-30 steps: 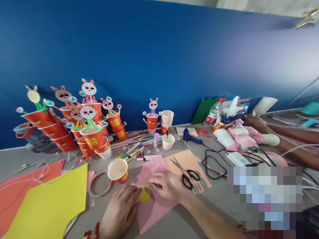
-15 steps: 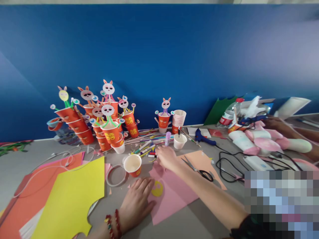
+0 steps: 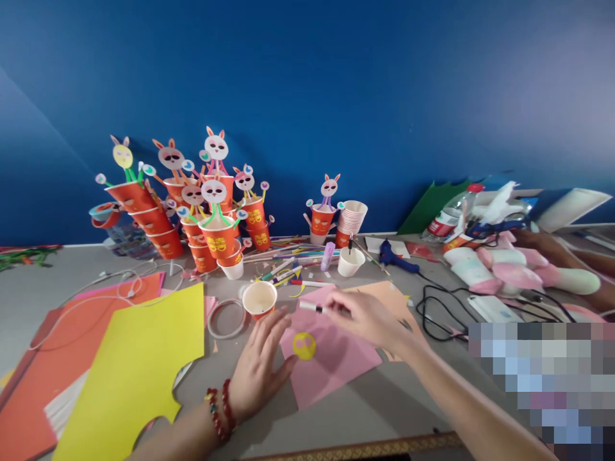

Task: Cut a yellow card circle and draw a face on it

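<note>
My right hand [image 3: 353,314] pinches a white marker with a black end [image 3: 310,307] over the pink paper [image 3: 336,362]. On that paper lies a yellow round cutout [image 3: 304,346] with pinkish spots. My left hand [image 3: 263,362], wearing red bead bracelets, has its fingers apart beside the cutout, at the paper's left edge, and holds nothing. Just beyond it stands an open paper cup [image 3: 260,299]. A red-and-white marker [image 3: 313,283] lies past the pink paper. The scissors seem hidden behind my right hand and forearm.
Red cups with rabbit faces [image 3: 216,240] stand at the back left. Yellow paper [image 3: 144,358] and a tape ring [image 3: 226,319] lie left. A glue gun [image 3: 396,257], black cables, a bottle [image 3: 449,214] and another person's arm [image 3: 552,256] are at right.
My right hand has drawn back from the pens and now has the marker over the pink paper. My left hand has lifted a little, fingers more spread. The view has shifted slightly.
</note>
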Motion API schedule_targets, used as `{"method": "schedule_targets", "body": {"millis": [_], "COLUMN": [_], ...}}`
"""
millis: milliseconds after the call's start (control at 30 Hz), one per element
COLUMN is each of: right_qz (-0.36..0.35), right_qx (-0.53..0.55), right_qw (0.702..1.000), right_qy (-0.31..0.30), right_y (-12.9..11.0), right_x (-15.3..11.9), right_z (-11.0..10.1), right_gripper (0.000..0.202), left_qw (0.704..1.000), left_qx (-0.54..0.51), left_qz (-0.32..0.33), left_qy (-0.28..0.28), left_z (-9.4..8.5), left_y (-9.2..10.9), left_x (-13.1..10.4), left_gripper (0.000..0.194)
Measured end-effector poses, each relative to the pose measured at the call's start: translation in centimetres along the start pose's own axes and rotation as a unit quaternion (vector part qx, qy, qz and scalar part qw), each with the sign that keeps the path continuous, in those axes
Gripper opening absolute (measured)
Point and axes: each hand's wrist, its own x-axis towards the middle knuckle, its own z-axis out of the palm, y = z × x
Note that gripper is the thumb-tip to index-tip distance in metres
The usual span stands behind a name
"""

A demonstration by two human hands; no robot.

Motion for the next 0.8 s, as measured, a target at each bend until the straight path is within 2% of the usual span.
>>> {"method": "schedule_targets", "body": {"millis": [100,200,267,333,367,400,433,500,533,667,800], "right_qz": [0.015,0.046,0.062,0.058,0.05,0.042,0.043,0.065,0.081,0.077,0.021], "right_qx": [0.098,0.186,0.305,0.444,0.492,0.513,0.508,0.452,0.455,0.471,0.401], "right_qw": [0.993,0.978,0.943,0.882,0.857,0.848,0.855,0.89,0.887,0.879,0.916], "right_qy": [-0.068,-0.088,-0.119,-0.146,-0.147,-0.129,-0.096,-0.001,0.018,-0.008,0.005], "right_y": [-0.4,-0.2,0.2,0.5,0.4,0.2,-0.1,-0.8,-1.1,-2.0,-2.5], "right_x": [-3.1,-4.8,-5.3,-5.5,-5.6,-5.6,-5.7,-5.7,-5.6,-6.0,-7.0], "right_z": [2.3,3.6,3.7,3.7,3.9,4.4,5.0,6.6,7.5,9.4,8.5], "right_gripper": [0.009,0.013,0.02,0.04,0.048,0.051,0.047,0.033,0.034,0.039,0.039], "left_qw": [0.998,0.996,0.996,0.996,0.996,0.996,0.995,0.992,0.99,0.981,0.956], "left_qx": [-0.021,-0.035,-0.037,-0.042,-0.048,-0.056,-0.062,-0.07,-0.073,-0.099,-0.202], "left_qz": [0.044,0.072,0.076,0.066,0.063,0.065,0.073,0.099,0.112,0.143,0.127], "left_qy": [-0.031,-0.044,-0.038,-0.032,-0.032,-0.034,-0.036,-0.039,-0.043,-0.091,-0.168], "left_z": [0.0,0.2,0.2,0.1,0.0,0.0,0.0,0.3,0.6,1.2,0.6], "left_y": [0.4,0.6,0.7,0.8,0.8,0.9,1.0,1.1,1.1,1.4,2.0], "left_x": [0.4,0.6,0.6,0.7,0.7,0.7,0.7,0.5,0.4,0.0,0.2], "left_gripper": [0.047,0.017,0.011,0.014,0.015,0.018,0.021,0.029,0.034,0.05,0.052]}}
